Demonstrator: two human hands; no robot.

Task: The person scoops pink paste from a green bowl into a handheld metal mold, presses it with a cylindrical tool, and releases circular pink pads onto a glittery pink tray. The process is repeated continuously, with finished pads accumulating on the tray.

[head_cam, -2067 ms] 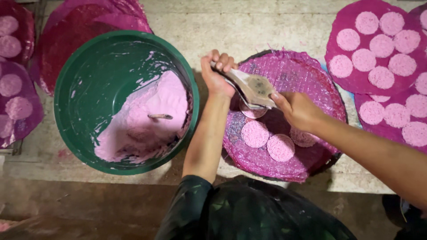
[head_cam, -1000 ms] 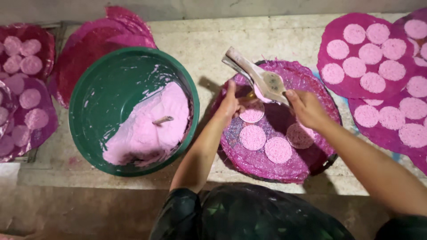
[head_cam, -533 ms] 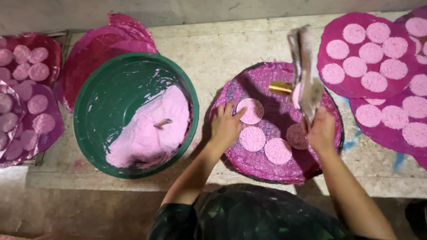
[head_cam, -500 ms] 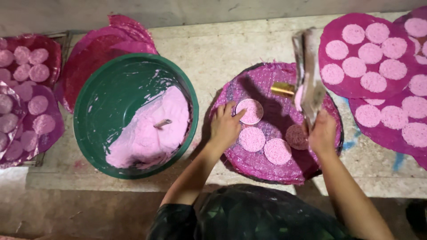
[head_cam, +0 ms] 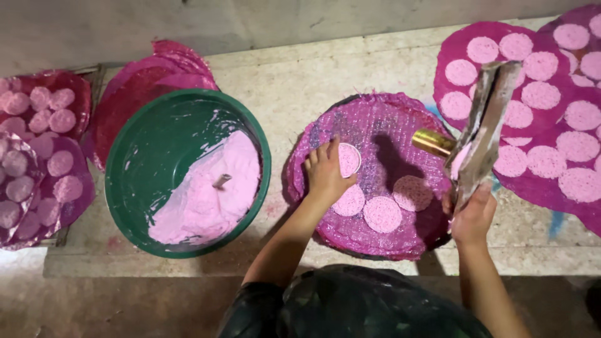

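A round magenta woven tray [head_cam: 375, 119] lies on the stone ledge before me with three pale pink discs [head_cam: 382, 214] on its near part. My left hand [head_cam: 324, 174] rests on the tray and holds a small round ring mould [head_cam: 349, 159] filled with pink paste. My right hand [head_cam: 472, 216] grips a flat, paste-smeared scraper [head_cam: 487, 125] that stands almost upright at the tray's right edge. A brass-coloured piece [head_cam: 432, 143] juts from its side. Left of the tray stands a green basin [head_cam: 156, 144] holding pink batter [head_cam: 206, 197], with a small stick [head_cam: 220, 181] poking out.
Magenta trays [head_cam: 457, 44] covered with several pink discs fill the right side. A stack of bare magenta trays [head_cam: 156, 75] lies behind the basin. More disc-covered trays [head_cam: 37, 156] sit at far left. The ledge's front edge drops off near my body.
My right hand has swung the scraper from above the tray's middle to upright at its right edge. My left hand has come down onto the tray with the ring mould.
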